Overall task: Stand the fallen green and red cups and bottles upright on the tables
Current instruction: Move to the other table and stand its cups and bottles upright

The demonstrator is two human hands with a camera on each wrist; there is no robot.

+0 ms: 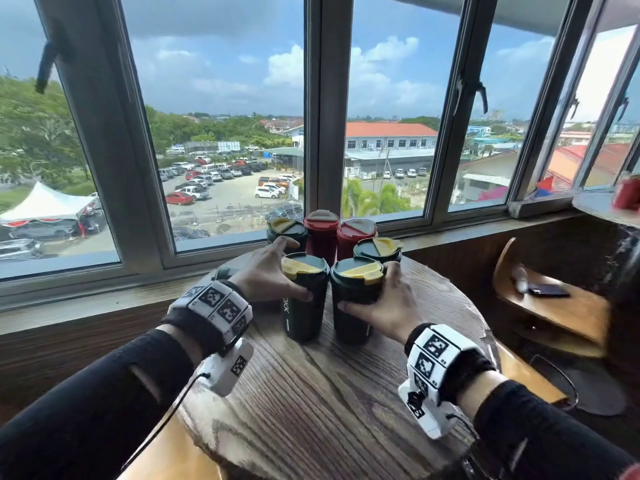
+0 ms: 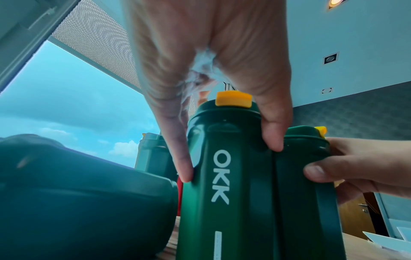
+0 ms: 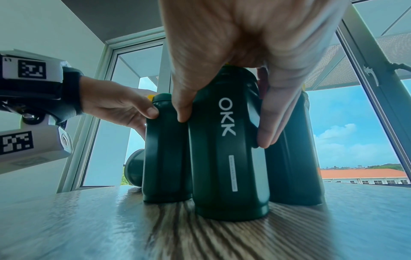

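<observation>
My left hand (image 1: 268,271) and right hand (image 1: 389,303) each wrapping an upright dark green yellow-lidded plastic cup (image 1: 304,296), side by side on the round wooden table (image 1: 311,393)

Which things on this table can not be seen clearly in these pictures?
- Fallen green cup: blurred in the left wrist view; in the head view the left hand hides most of it.
- Rear green cup: body behind the front cups.
- Red object on the far right table: blurred and cut by the edge.
</observation>
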